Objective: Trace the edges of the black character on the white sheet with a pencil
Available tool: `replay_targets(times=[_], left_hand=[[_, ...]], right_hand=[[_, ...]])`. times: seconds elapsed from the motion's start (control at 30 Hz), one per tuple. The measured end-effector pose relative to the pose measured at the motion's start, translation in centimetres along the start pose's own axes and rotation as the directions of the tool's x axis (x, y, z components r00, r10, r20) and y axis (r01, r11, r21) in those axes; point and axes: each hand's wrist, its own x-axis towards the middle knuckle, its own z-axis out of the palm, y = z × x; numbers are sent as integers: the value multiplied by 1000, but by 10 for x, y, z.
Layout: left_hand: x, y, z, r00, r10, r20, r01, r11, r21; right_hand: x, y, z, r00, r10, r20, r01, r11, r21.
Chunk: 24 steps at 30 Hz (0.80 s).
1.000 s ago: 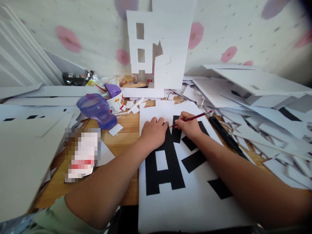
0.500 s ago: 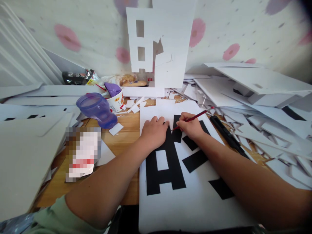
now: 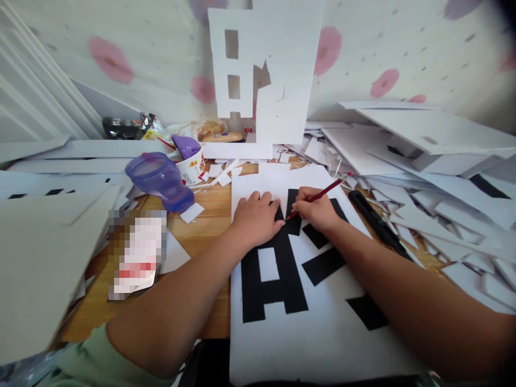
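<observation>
My left hand (image 3: pixel 258 219) lies flat with its fingers spread over the top of a black cutout (image 3: pixel 274 293) that has a rectangular window. Beneath it is a large white board (image 3: pixel 274 349). A dark red pencil (image 3: pixel 327 189) is pinched in my right hand (image 3: pixel 318 210), its tip down beside the cutout's upper right edge, close to my left thumb. Several other black pieces lie on the board, among them a strip (image 3: pixel 322 267) below my right hand and a piece (image 3: pixel 367 313) partly under my right forearm.
A black cutter-like tool (image 3: pixel 374 223) lies right of the board. White scraps and panels (image 3: pixel 435 215) pile up farther right. At left are a purple translucent container (image 3: pixel 159 180), a paper cup (image 3: pixel 192 167) and a blurred-out flat object (image 3: pixel 139 252). A tall white panel (image 3: pixel 282 80) stands behind.
My left thumb has stretched out to the right, toward the pencil tip. The pencil tip has shifted slightly down and right. The black cutout stays in place.
</observation>
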Motion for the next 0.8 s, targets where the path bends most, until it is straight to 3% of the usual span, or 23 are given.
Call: replay_targets(times=[0.57,0.8], left_hand=[[0,-2,1,999,5,35,-4,1000,-14],[0,-1,-2,999,6,33,-6,1000,-4]], right_hand=[[-1,-6,0,999,32,44,-33,999,42],[3,1,-2,999,28,-15,-26,995,98]])
